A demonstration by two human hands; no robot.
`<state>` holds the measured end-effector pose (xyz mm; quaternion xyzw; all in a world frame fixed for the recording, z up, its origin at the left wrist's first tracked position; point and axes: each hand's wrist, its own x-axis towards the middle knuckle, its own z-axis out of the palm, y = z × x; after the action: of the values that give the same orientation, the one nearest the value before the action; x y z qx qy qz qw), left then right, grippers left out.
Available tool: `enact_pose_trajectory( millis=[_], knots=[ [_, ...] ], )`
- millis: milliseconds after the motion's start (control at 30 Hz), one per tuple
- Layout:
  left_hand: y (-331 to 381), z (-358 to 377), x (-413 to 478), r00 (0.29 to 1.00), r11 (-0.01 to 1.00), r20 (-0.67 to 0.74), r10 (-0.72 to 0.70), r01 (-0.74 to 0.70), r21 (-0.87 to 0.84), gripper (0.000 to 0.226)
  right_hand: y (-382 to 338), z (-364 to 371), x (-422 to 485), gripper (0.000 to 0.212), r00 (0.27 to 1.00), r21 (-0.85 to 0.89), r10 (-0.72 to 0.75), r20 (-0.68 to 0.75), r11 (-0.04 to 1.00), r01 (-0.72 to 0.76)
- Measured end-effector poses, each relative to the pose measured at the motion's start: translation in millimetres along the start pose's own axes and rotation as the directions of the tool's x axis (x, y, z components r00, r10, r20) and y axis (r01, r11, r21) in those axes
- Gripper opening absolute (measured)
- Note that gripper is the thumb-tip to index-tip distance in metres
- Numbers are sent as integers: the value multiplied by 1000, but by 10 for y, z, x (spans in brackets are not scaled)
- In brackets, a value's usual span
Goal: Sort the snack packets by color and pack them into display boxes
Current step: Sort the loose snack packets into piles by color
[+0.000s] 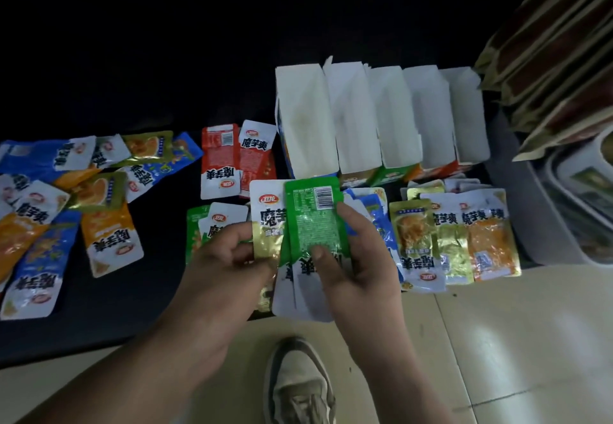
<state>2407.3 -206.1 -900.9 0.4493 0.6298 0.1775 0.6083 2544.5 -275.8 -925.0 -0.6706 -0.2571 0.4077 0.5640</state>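
My right hand (pixel 360 258) grips a fanned stack of green snack packets (pixel 313 221), thumb pressed on the front one, whose barcode side faces up. My left hand (pixel 229 258) pinches a gold-and-white packet (pixel 267 224) beside that stack. Both hands hover over the front edge of the black table (pixel 139 304). A row of several white display boxes (pixel 381 118) stands open just behind them. Sorted piles lie around: red packets (pixel 225 161), green packets (pixel 202 224), blue packets (pixel 374 211), gold packets (pixel 414 241) and orange packets (pixel 491 244).
A mixed heap of blue, orange and gold packets (pixel 59 198) covers the table's left. Stacked flat brown cartons (pixel 557 59) lean at the right above a white tray (pixel 583 198). My shoe (pixel 298 380) stands on the pale tiled floor below the table edge.
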Motion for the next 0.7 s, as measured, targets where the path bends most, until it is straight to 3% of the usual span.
enact_pose_trajectory(
  millis=[167,300,467,567,700],
  knots=[
    [23,-227,33,980,999,-199,-12,21,41,24,67,-187,86,59,985,-125,-50,-163,992,30],
    [-43,-512,73,964,992,-249,-89,107,59,9,120,-111,81,72,994,-231,-3,-109,973,-22],
    [-159,-753,120,926,981,-341,-161,187,44,15,250,140,103,71,998,-403,48,-32,913,-57],
    [-223,-823,123,927,980,-323,-188,200,2,7,278,302,89,69,996,-424,89,-20,901,-88],
    [-289,-848,170,960,982,-204,-189,184,-47,20,180,491,65,67,1000,-301,-23,16,953,26]
  ],
)
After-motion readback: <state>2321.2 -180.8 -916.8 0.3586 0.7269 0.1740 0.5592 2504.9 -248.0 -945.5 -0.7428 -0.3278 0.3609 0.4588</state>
